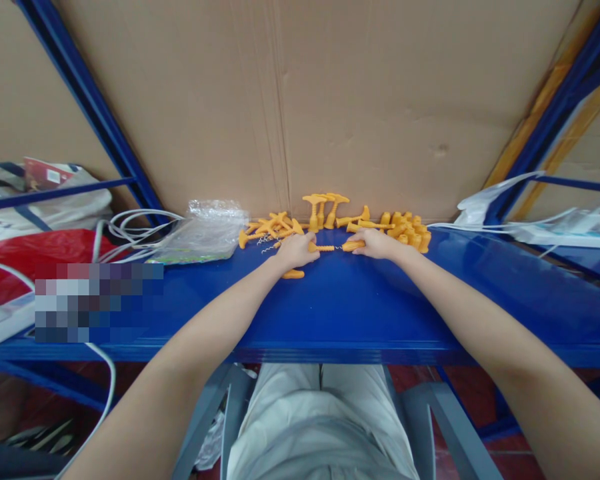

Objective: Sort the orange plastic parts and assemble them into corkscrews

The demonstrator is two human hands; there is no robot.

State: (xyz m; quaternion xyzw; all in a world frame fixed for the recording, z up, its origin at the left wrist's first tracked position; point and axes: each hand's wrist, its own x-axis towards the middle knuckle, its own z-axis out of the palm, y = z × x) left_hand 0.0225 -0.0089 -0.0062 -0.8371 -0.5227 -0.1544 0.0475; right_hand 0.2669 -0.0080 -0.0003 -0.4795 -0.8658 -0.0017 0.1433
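My left hand (297, 253) is closed around an orange T-handled corkscrew (325, 249), its ribbed shaft and thin metal spiral pointing right. Pinched in my right hand (376, 243) is an orange tapered sleeve (350, 246), its end facing the spiral tip. The two parts lie in line, and I cannot tell if they touch. A rounded orange piece (293, 274) shows below my left hand; whether it belongs to the held corkscrew is unclear. Behind that hand lies a pile of corkscrews (273, 225) with bare spirals. Several orange sleeves (411, 230) stand grouped beyond my right hand.
A few corkscrews in sleeves (325, 208) stand upright against the cardboard (370, 120), others lying beside them. Clear plastic bags (200, 233), white cables (145, 223) and a red bag (55, 250) occupy the left of the blue table (305, 313). A white power strip (570, 230) sits right.
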